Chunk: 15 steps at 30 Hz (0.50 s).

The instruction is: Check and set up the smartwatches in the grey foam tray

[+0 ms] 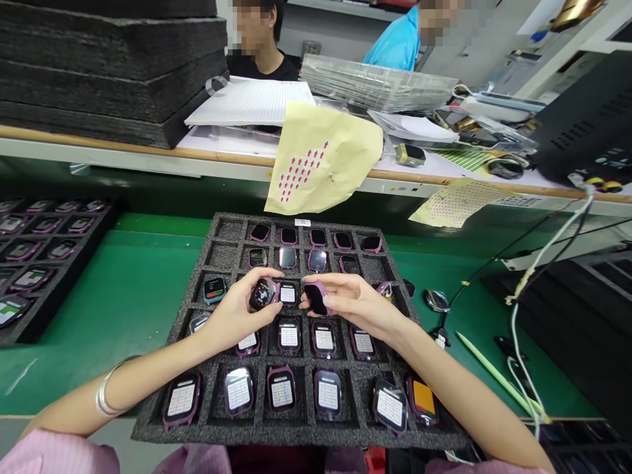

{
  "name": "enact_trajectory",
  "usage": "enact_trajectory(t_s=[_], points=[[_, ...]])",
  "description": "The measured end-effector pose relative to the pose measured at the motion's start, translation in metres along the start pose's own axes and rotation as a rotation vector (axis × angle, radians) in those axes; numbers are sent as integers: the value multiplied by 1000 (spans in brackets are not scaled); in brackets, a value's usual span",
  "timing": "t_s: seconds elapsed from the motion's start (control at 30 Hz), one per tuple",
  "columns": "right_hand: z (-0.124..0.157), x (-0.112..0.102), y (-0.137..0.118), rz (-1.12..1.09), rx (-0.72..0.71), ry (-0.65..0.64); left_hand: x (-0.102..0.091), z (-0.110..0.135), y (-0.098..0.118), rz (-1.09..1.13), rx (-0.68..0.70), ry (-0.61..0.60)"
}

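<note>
A black foam tray (224, 253) with square pockets lies on the green mat in front of me, filled with several purple smartwatch bodies. My left hand (237, 313) is closed around one watch body (263, 293), its lit screen tilted up. My right hand (353, 301) pinches another purple watch body (316, 297) with a dark screen. Both hands hover over the tray's middle row, the two watches almost touching. A blue watch body (214, 289) sits in a pocket just left of my left hand.
A second foam tray (34, 309) of watches lies at the far left. A yellow sheet with red arrow stickers (320, 158) hangs off the shelf behind. Cables (543, 263), a green stylus (498, 378) and black equipment (587, 118) crowd the right. Two people sit beyond the shelf.
</note>
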State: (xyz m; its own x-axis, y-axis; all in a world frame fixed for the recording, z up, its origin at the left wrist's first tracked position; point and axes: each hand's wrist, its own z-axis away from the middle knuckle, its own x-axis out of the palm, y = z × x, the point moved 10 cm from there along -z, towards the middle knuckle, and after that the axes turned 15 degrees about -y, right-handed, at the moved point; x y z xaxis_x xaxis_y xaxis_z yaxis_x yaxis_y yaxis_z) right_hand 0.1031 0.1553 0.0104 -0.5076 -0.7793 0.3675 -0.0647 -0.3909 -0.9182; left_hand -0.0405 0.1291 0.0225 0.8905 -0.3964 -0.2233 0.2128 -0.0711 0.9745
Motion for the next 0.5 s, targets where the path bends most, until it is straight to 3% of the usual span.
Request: enact_trajectory(t_s=[0.17, 0.37, 0.5], points=[[1, -1, 2, 12, 8, -2, 1, -1, -1, -36, 11, -17], [2, 3, 0, 11, -12, 27, 12, -1, 0, -100, -17, -152], [4, 2, -6, 67, -26, 47, 7, -1, 2, -97, 0, -121]])
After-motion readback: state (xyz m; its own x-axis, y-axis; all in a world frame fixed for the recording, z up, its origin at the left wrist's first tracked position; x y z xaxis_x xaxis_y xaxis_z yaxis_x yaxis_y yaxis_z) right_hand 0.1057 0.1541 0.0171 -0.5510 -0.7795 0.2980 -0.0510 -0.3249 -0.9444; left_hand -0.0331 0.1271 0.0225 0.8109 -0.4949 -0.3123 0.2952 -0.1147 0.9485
